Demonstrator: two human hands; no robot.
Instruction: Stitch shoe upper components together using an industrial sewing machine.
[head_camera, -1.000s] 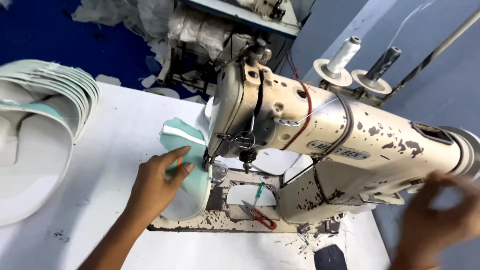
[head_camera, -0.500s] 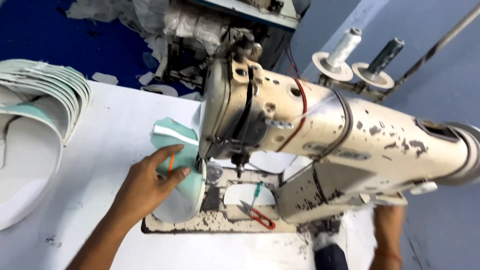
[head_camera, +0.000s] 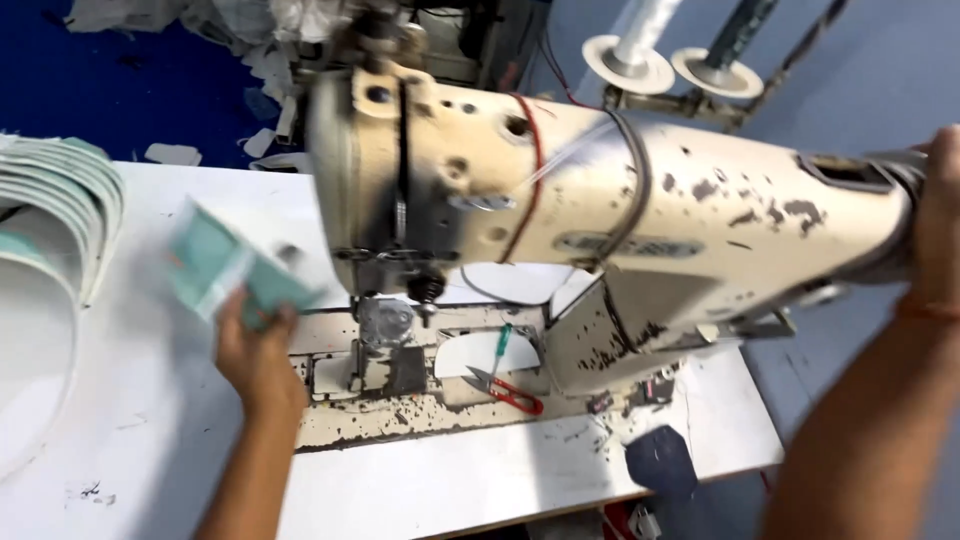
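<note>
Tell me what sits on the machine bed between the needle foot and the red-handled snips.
In the head view, a dark metal plate and a white half-round piece lie between the needle foot and the snips.

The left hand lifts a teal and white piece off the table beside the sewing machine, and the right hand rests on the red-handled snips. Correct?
Not quite. The head view shows the right hand at the sewing machine's far right end; the red-handled snips lie untouched on its bed. The left hand does hold the teal and white piece.

White worktable (head_camera: 500, 480) on a blue floor (head_camera: 100, 80) littered with scraps (head_camera: 172, 154).
</note>
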